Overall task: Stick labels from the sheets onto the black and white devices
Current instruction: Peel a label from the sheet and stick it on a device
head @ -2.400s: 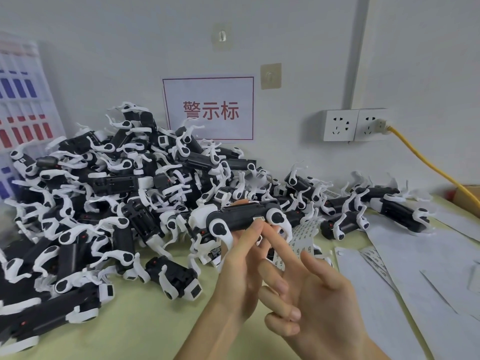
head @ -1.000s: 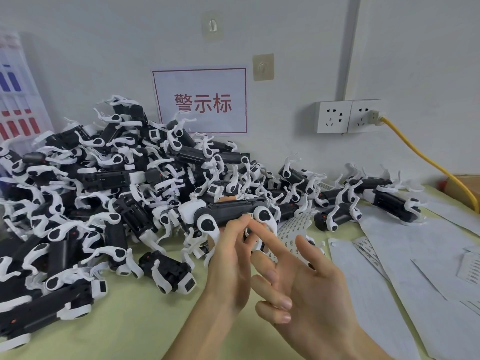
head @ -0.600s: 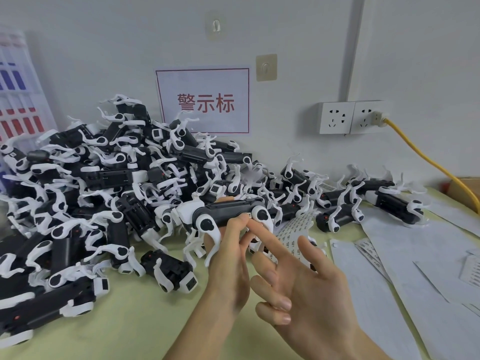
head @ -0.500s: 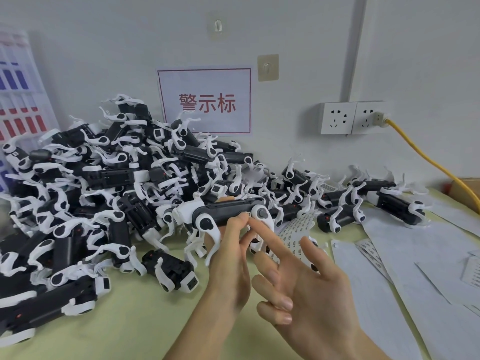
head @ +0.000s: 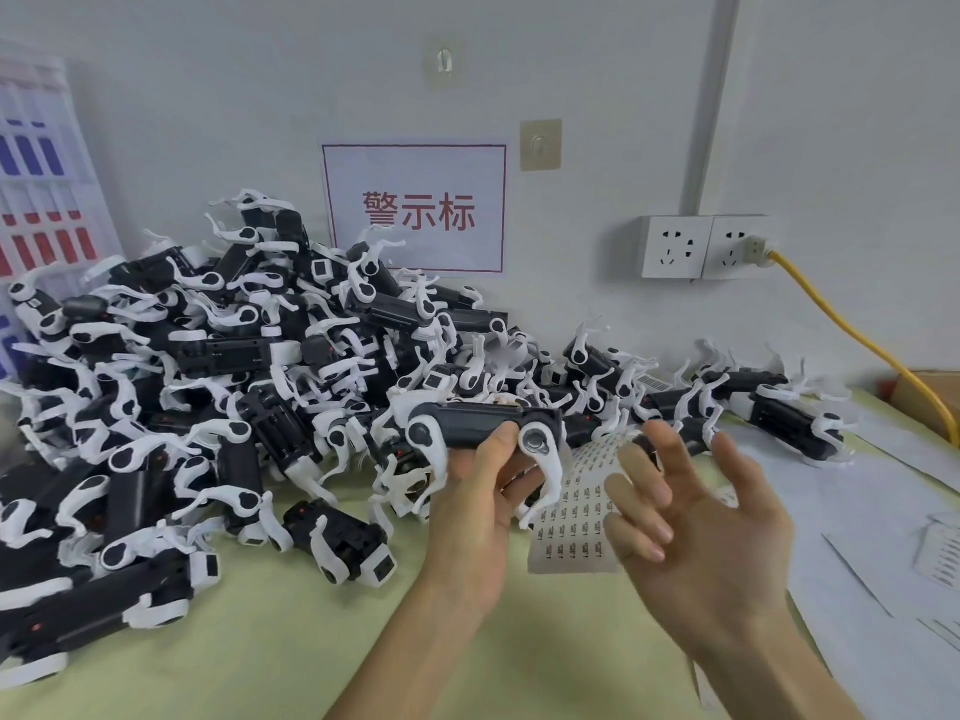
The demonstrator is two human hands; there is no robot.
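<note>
Holding one black and white device [head: 478, 426] in the left grip [head: 475, 517], up off the worktop [head: 260, 641] and roughly level, long black body running left to right, white rounded ends and white legs hanging down. Fingers [head: 504, 440] of that grip curled round the underside and the near face, one fingertip lying on the black body just beside the round grey disc at the right end. Right grip [head: 711, 527] apart from the device, to its right and a little lower, spread wide with straight fingers and nothing in it, fingertips smeared by blur. Between and below the two, flat on the worktop, a label sheet [head: 576, 517] printed with rows of small labels, far end lifting towards the pile, partly hidden behind both grips. Too small to tell whether any label sits on the held device. Behind and to the left, banked against the wall, a big heap of devices [head: 208, 381] of the same kind, tangled at all angles. Strung out to the right along the wall, a few more devices [head: 795, 423]. Over the right side of the worktop, plain white sheets [head: 857, 511], overlapping. On the wall, a red-bordered sign [head: 415, 210] with red characters, a double socket [head: 675, 246] with a yellow cable [head: 857, 335] plugged in and running down to the right, and at far left a chart [head: 41, 200] with blue and red bars.
</note>
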